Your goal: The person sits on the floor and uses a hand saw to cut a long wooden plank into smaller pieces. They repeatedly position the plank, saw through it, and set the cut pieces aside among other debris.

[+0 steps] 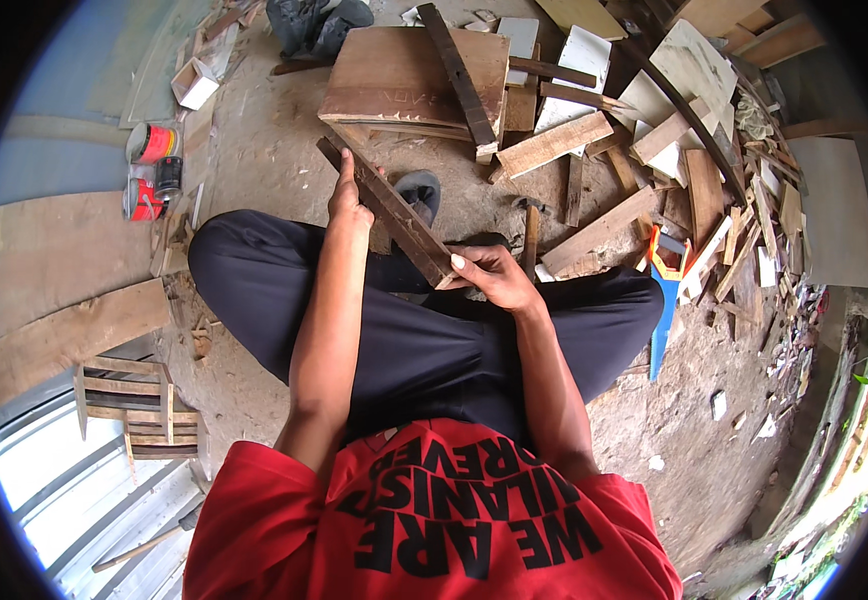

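Over my lap I hold a dark brown wooden strip (394, 212) slantwise, its far end up to the left. My left hand (351, 195) grips it near that far end, the index finger stretched along the wood. At the near end my right hand (494, 275) has its thumb on top and its fingers curled around the edge. Just ahead stands a low wooden box (409, 75), with a second dark strip (456, 80) lying across its top. A hammer (531, 230) with a wooden handle lies on the ground by my right knee.
A blue-bladed handsaw (666, 290) with an orange handle rests beside my right knee. Scrap boards (599, 230) lie heaped at the front right. Several red and black cans (154, 170) stand at the left, near a slatted wooden frame (139, 400). Dark bags (319, 25) lie beyond the box.
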Demonstrator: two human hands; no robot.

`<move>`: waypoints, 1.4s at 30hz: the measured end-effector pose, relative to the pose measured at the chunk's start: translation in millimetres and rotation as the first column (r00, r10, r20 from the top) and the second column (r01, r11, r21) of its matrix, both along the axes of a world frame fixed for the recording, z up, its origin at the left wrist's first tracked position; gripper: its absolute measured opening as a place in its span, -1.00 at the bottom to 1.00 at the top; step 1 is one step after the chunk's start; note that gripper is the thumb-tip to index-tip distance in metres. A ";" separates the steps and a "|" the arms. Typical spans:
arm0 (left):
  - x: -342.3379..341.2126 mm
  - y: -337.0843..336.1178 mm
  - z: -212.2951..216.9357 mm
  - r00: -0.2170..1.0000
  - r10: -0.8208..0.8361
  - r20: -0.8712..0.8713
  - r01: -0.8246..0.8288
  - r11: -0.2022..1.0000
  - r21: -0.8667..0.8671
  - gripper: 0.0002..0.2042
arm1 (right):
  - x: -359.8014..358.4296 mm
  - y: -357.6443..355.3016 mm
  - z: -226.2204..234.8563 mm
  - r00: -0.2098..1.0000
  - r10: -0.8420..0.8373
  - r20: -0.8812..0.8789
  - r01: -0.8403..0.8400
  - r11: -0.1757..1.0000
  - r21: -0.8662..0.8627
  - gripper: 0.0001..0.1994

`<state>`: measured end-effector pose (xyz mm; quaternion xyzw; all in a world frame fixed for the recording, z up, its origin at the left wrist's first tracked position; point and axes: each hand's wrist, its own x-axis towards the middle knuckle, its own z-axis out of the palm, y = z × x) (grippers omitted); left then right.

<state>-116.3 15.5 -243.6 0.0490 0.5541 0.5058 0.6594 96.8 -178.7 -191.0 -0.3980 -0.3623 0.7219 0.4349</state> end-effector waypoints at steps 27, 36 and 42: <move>92.6 -106.7 116.3 0.944 -0.253 -0.212 0.321 0.560 0.764 -0.68 | -3.2 1.3 -33.9 0.995 0.025 0.099 -0.030 0.998 0.048 -0.69; 88.9 -121.5 106.2 0.913 -0.233 -0.336 0.409 0.508 0.758 -0.60 | -4.5 0.7 -34.9 0.985 -0.103 0.136 0.066 0.965 0.254 -0.68; 86.5 -126.8 110.3 0.903 -0.256 -0.345 0.429 0.486 0.761 -0.57 | -6.0 -1.2 -39.5 0.967 -0.194 0.166 0.130 0.935 0.331 -0.65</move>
